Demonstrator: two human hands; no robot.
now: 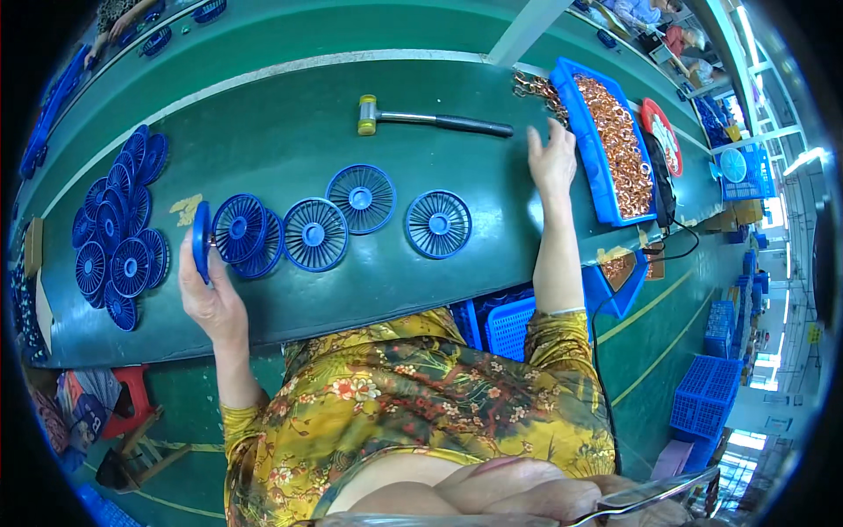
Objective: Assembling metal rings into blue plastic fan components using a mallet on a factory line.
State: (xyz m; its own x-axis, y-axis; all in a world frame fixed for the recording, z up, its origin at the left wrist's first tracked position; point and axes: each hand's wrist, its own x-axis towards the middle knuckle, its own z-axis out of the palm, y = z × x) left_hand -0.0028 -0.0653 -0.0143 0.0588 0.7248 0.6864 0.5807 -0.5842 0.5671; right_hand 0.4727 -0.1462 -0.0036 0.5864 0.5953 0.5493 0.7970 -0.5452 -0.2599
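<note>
Upright and edge-on, a blue round plastic grille [201, 241] is gripped between the thumb and fingers of my left hand [211, 294]. Close beside it on the green table lie more grilles of the same kind, one single grille [438, 225] farther right and another grille [361, 198] behind. My right hand [553, 160] reaches forward with thumb and fingers apart, and nothing shows in it. Just beyond its fingertips are loose copper-coloured rings [537, 86], beside a blue tray [587, 149] heaped with such rings. A hammer [439, 119] with yellow faces and a black grip lies left of that hand.
Stacked blue grilles [110, 225] crowd the table's left end. Right of the tray are a red round dish [660, 132] and a black cable [683, 255]. Below the table edge stand blue crates [509, 328] and a blue bin [625, 294]. Other people work in the background.
</note>
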